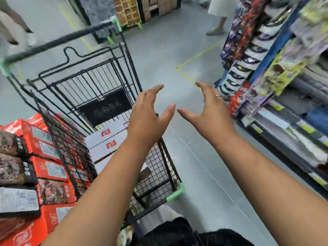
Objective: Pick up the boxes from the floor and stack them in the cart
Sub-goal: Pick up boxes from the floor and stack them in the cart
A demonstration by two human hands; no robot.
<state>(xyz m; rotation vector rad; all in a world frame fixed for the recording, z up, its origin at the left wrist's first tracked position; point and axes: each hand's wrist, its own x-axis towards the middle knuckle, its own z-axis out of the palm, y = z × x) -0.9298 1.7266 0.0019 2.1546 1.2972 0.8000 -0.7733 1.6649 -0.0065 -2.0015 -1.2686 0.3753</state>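
Both hands hold nothing. The left hand [149,112] and the right hand [209,114] reach forward in mid-frame, fingers spread and lightly bent, thumbs nearly meeting, palms facing down over the bare grey floor [195,157]. A thin ring [218,95] sits on a right finger. Left of the hands stands the black wire shopping cart [159,167], with flat white cardboard boxes with red labels [106,139] already stacked inside. Red printed cartons [42,139] are piled at lower left, just beside the cart; no box shows on the floor under the hands. For the next pick, keeping the hands this wide and taking a box by opposite sides should land it flat on the stack.
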